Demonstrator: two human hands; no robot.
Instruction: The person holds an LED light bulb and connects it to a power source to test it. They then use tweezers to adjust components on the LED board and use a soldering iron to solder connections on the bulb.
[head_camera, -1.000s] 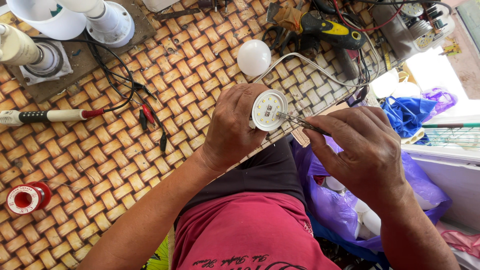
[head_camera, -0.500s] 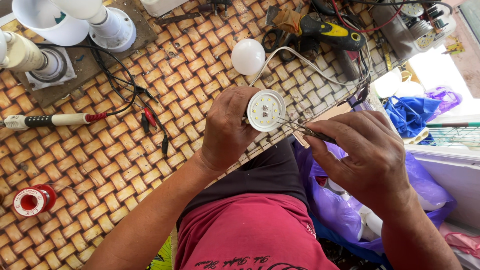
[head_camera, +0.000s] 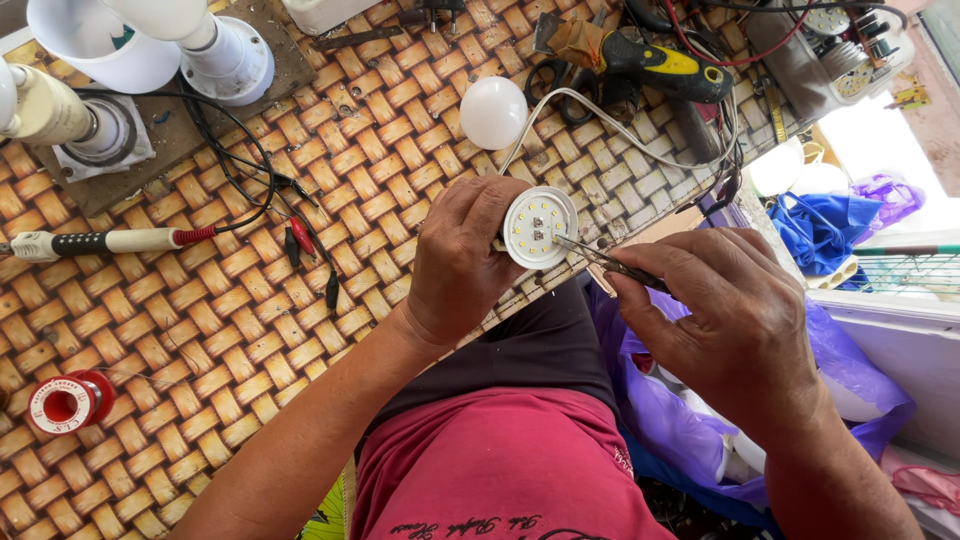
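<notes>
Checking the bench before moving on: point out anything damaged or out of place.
The bulb in the left hand has no dome, its LED board bare; a loose white dome lies on the woven mat.

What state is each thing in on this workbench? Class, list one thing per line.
LED bulb: cover off, round board exposed, held in left hand.
Tweezers: gripped in right hand, tips on the board.
White dome cover: detached, lying on the woven mat.
Solder spool: lying on the mat.
Soldering iron: lying on the mat, unheld.
</notes>
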